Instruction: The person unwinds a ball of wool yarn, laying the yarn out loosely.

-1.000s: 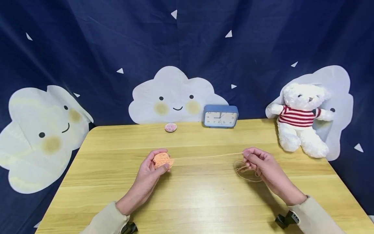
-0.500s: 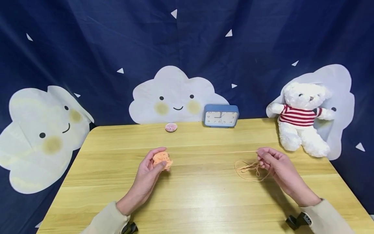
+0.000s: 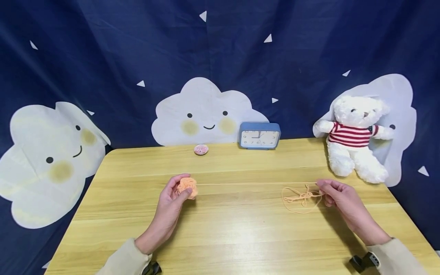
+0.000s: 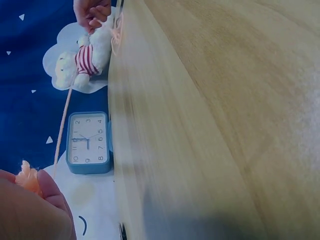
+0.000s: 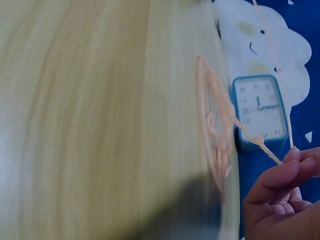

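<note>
My left hand (image 3: pixel 167 210) grips a small ball of peach yarn (image 3: pixel 188 188), with the thumb across its front. From the ball a yarn strand (image 3: pixel 254 184) runs taut and nearly level to my right hand (image 3: pixel 347 204), whose thumb and fingertips pinch it. Just left of the right hand, loose loops of yarn (image 3: pixel 299 198) lie on the table; in the right wrist view one strand (image 5: pixel 255 140) rises from these loops to the pinching fingers. The left wrist view has the yarn ball (image 4: pixel 30 179) partly hidden behind the left hand.
On the wooden table (image 3: pixel 220 236), a blue clock (image 3: pixel 259 136) stands at the back edge. A small pink round object (image 3: pixel 201 149) lies left of it. A white teddy bear (image 3: pixel 357 137) in a striped top sits at the back right. Behind hangs a dark blue curtain (image 3: pixel 220 46).
My right hand has moved rightward, away from the left, lengthening the strand between them. More loose yarn shows on the table. The left hand has shifted slightly left with the ball.
</note>
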The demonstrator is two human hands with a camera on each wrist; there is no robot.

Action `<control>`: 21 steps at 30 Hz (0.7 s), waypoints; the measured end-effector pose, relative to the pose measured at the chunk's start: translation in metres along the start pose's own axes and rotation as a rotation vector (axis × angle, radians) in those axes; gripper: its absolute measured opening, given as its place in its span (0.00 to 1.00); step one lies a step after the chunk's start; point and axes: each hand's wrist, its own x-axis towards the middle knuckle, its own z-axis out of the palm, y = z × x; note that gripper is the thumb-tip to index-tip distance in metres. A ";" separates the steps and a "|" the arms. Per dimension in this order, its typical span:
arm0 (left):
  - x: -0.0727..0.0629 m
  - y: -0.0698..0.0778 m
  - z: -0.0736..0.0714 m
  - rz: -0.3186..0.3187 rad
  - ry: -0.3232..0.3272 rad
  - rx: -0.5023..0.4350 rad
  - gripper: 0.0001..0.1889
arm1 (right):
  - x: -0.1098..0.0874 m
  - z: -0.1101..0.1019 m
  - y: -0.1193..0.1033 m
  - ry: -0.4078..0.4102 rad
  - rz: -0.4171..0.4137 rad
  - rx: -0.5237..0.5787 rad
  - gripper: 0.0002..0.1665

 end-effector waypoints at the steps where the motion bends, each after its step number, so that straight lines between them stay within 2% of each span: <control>1: 0.000 0.000 0.000 0.000 0.001 0.002 0.25 | 0.001 -0.003 0.001 0.001 0.011 -0.015 0.11; 14: 0.000 0.000 -0.001 0.052 0.004 -0.058 0.29 | 0.007 -0.017 0.005 -0.001 0.064 -0.271 0.13; 21: -0.002 0.001 -0.001 0.066 -0.015 -0.043 0.31 | 0.007 -0.019 0.006 0.015 0.041 -0.307 0.11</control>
